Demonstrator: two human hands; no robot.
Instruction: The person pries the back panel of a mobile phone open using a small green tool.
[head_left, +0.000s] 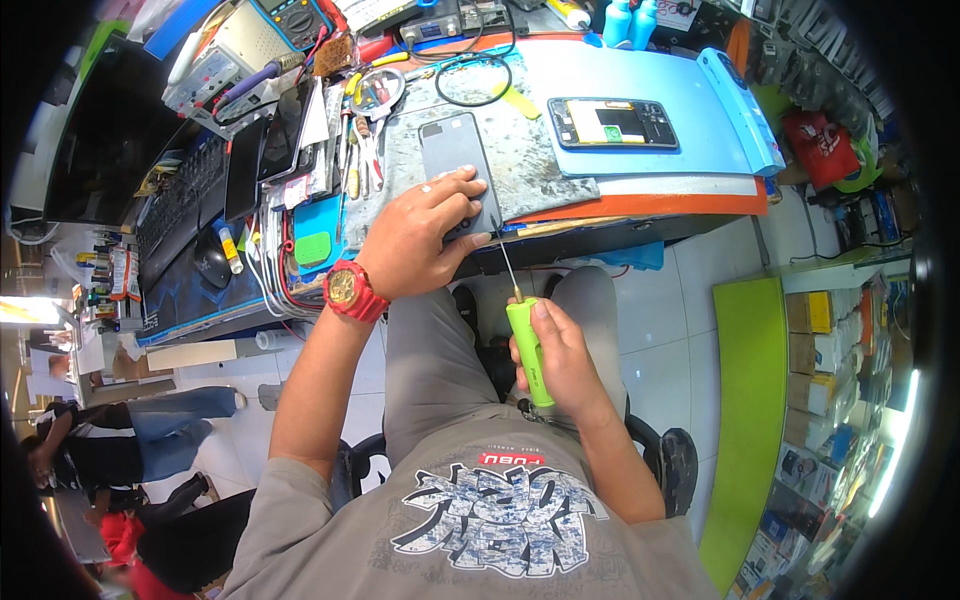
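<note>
On the mat (540,160), left hand (425,230), outspread, pinned panel (452,143); right hand (562,355) wrapped tool (523,325) firmly; shallow angle seemed safest.

Lettering (505,525) — grey shirt (460,440), print (535,380) — green handle (527,352)

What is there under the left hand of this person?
Under the left hand lies a grey phone-shaped panel. Its upper part and right edge show; whatever the hand covers cannot be seen.
</note>
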